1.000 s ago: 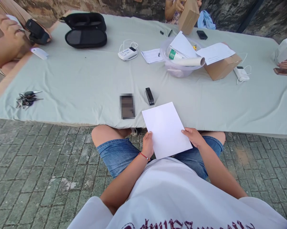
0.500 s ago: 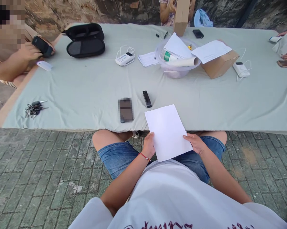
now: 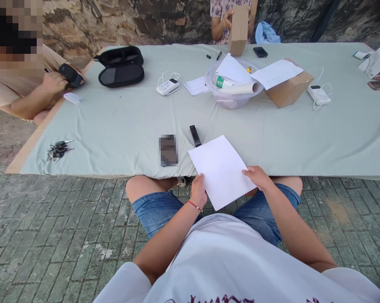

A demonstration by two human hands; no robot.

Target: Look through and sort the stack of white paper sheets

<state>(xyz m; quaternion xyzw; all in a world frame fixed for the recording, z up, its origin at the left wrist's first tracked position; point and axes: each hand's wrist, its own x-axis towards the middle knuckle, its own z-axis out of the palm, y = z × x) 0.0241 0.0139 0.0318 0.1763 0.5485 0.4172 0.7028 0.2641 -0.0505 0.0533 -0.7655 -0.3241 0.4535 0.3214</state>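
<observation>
A blank white sheet of paper (image 3: pixel 223 172) is held over my lap, its far part reaching above the table edge. My left hand (image 3: pixel 198 191) grips its left edge, thumb on top and the other fingers hidden beneath. On the opposite edge my right hand (image 3: pixel 257 177) pinches the sheet the same way. Just past the paper's far left corner lies a slim black device (image 3: pixel 195 135), its near end close to the sheet. Left of that rests a dark, blurred-out flat object (image 3: pixel 168 150).
A plastic basin (image 3: pixel 234 101) holds papers and a bottle, beside a cardboard box (image 3: pixel 289 90). Further left are a white corded device (image 3: pixel 168 86), a black case (image 3: pixel 122 78) and keys (image 3: pixel 59 150). Other people sit around the cloth-covered table (image 3: pixel 129 118); one holds a carton (image 3: pixel 238 31).
The paper has turned a little counterclockwise, and my right hand has risen slightly with it. My view has shifted, so the table things appear lower. Both hands keep their hold.
</observation>
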